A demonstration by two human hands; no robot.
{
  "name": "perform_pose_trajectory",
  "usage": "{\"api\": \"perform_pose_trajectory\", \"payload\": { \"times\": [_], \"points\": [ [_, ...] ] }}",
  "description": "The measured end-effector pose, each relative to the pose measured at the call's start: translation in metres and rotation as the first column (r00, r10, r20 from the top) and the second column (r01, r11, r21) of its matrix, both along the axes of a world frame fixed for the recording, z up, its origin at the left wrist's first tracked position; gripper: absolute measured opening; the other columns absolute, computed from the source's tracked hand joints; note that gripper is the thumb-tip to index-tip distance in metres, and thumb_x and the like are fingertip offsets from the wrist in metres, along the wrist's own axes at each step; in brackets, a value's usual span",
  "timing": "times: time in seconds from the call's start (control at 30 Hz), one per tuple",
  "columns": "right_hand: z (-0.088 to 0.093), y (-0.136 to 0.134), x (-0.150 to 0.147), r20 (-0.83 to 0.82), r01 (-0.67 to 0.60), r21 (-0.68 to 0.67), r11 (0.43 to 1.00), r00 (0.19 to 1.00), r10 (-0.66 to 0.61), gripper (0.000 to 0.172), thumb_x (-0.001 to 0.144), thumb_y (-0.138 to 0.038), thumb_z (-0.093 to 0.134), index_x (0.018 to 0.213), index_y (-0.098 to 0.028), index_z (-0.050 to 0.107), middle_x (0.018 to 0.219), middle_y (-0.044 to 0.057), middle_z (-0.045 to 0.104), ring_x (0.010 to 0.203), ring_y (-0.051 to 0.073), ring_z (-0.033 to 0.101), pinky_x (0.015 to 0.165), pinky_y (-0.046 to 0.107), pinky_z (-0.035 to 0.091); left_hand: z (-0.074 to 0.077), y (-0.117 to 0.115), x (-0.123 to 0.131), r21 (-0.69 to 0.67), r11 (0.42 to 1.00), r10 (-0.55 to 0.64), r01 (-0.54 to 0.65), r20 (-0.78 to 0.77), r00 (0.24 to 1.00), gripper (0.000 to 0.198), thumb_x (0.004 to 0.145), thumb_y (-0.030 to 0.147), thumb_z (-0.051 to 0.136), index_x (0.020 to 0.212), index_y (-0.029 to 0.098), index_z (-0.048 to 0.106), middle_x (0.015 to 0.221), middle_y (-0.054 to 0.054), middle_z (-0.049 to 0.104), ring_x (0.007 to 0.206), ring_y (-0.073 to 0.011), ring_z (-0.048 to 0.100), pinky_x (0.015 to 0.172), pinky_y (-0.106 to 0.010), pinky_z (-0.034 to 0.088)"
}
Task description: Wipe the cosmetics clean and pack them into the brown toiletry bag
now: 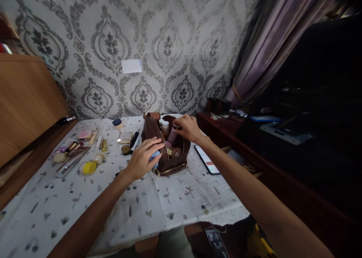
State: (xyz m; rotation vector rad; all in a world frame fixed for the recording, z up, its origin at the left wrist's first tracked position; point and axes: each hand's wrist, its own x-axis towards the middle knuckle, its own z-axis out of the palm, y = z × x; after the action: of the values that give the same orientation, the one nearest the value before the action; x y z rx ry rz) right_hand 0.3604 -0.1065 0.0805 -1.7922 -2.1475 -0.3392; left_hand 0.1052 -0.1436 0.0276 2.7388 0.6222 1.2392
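A brown bag (148, 131) with a gold zip stands unzipped on the cloth, several containers inside it. My left hand (144, 158) grips the bag's left side, its fingers over the outer wall. A light blue thing (154, 159) shows at those fingers; what it is I cannot make out. Above the bag's right side, my right hand (187, 128) is closed around the top of a dusky pink bottle (173, 136), which leans in the opening. Beside that bottle stands a white-capped bottle (164, 129). The bag hides the lower parts of both.
Makeup lies on the left of the printed cloth (141, 209): a yellow-lidded jar (89, 168), a pink compact (85, 135), a gold compact (125, 137), brushes and tubes. A blue-lidded jar (117, 123) stands behind. A phone (207, 160) lies right of the bag, near an opened drawer.
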Motion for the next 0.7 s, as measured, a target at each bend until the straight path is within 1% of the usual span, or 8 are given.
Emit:
{"api": "perform_pose_trajectory", "payload": {
  "times": [0.13, 0.3, 0.4, 0.57, 0.7],
  "points": [
    [-0.004, 0.003, 0.004, -0.088, 0.003, 0.021, 1.0, 0.996, -0.001, 0.022, 0.081, -0.026, 0.071, 0.103, -0.025, 0.072, 0.105, 0.005, 0.074, 0.111, 0.028, 0.054, 0.096, 0.045, 0.035, 0.0, 0.0, 0.001, -0.005, 1.0, 0.003, -0.003, 0.001, 1.0, 0.029, 0.097, 0.024, 0.05, 0.124, 0.022, 0.063, 0.133, -0.011, 0.063, 0.13, -0.0258, 0.055, 0.106, -0.047, 0.05],
    [-0.002, 0.008, 0.006, -0.126, -0.006, -0.004, 1.0, 0.992, 0.006, 0.03, 0.081, -0.028, 0.072, 0.111, -0.027, 0.072, 0.104, 0.006, 0.073, 0.109, 0.027, 0.056, 0.092, 0.041, 0.04, -0.001, 0.0, 0.002, -0.004, 1.0, 0.001, -0.001, 0.01, 1.0, 0.03, 0.097, 0.023, 0.051, 0.124, 0.022, 0.062, 0.133, -0.011, 0.063, 0.13, -0.026, 0.055, 0.106, -0.047, 0.05],
    [-0.002, 0.01, 0.004, -0.14, -0.002, -0.008, 1.0, 0.99, 0.001, 0.033, 0.081, -0.028, 0.073, 0.114, -0.027, 0.071, 0.108, 0.007, 0.072, 0.111, 0.027, 0.056, 0.094, 0.041, 0.04, -0.001, 0.001, 0.002, 0.002, 1.0, 0.001, -0.001, 0.009, 1.0, 0.03, 0.097, 0.023, 0.05, 0.124, 0.023, 0.062, 0.133, -0.011, 0.063, 0.13, -0.0259, 0.055, 0.106, -0.046, 0.05],
    [-0.003, 0.011, 0.002, -0.093, -0.009, -0.017, 1.0, 0.996, 0.007, 0.032, 0.084, -0.028, 0.069, 0.116, -0.026, 0.069, 0.116, 0.008, 0.071, 0.119, 0.029, 0.052, 0.097, 0.045, 0.037, -0.002, 0.001, 0.003, -0.003, 1.0, -0.01, 0.01, 0.014, 1.0, 0.03, 0.098, 0.024, 0.049, 0.125, 0.021, 0.062, 0.134, -0.012, 0.063, 0.131, -0.0253, 0.054, 0.108, -0.045, 0.049],
    [-0.001, 0.011, 0.003, -0.019, 0.0, -0.081, 0.997, 1.0, -0.001, 0.034, 0.085, -0.028, 0.066, 0.119, -0.024, 0.065, 0.115, 0.008, 0.071, 0.116, 0.03, 0.055, 0.093, 0.045, 0.041, -0.002, 0.001, 0.002, -0.044, 0.999, 0.001, -0.001, -0.016, 1.0, 0.032, 0.099, 0.027, 0.047, 0.128, 0.023, 0.061, 0.137, -0.011, 0.061, 0.133, -0.0261, 0.052, 0.108, -0.047, 0.048]
  ]
}}
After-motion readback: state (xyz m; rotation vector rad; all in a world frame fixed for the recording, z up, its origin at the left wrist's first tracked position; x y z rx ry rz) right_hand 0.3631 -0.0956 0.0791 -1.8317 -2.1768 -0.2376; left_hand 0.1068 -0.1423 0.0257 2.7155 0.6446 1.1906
